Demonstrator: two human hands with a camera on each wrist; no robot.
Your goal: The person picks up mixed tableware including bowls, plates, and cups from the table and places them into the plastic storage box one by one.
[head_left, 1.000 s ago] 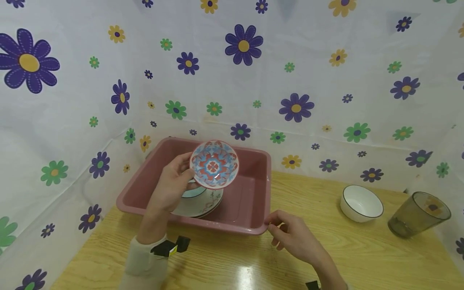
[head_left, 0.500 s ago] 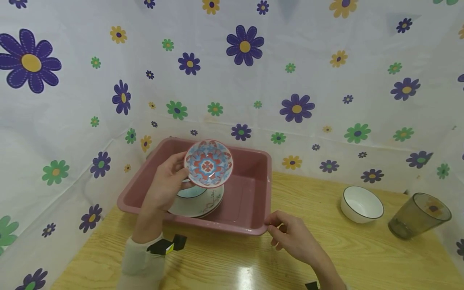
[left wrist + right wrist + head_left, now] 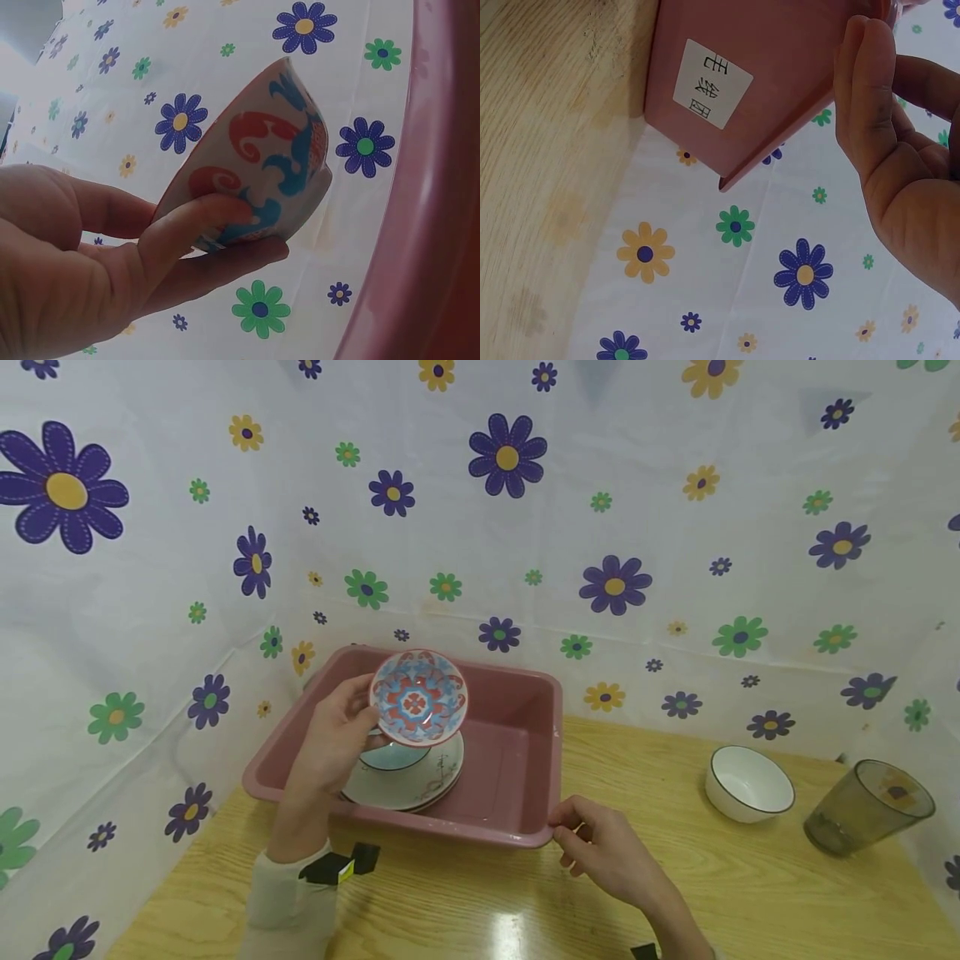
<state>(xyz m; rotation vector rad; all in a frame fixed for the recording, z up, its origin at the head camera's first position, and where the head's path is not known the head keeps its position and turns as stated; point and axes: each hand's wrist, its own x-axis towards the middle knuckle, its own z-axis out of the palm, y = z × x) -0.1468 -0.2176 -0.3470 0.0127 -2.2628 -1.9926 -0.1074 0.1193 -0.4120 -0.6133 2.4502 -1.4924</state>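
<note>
The left hand (image 3: 330,739) grips one side of the patterned bowl (image 3: 418,697), its fingers bent around the wall, and holds it above the pink basin (image 3: 557,735), tilted so that the red and blue inside shows. The right hand (image 3: 607,852) is at the basin's near right corner, fingers partly bent and touching the rim; whether they pinch it or only rest there, I cannot tell.

The patterned bowl looks like glazed ceramic: probably light enough for one hand, stiff, smooth enough to slip if wet, and likely to chip if knocked on a hard edge. A fair hold would be thumb on one face of the wall and fingers on the other, with support near the foot.

Inside the basin, toward its left, a light blue bowl (image 3: 393,757) sits on a plate (image 3: 431,785). The basin seems to be plastic, and a white label (image 3: 712,84) is stuck on its right end.

Under the basin is a pale wooden table (image 3: 637,768), shiny in front of it. To the basin's right stand a white bowl (image 3: 750,785) and, farther out, a grey glass (image 3: 855,814). Behind and left of the basin hangs a flowered sheet (image 3: 427,414).
</note>
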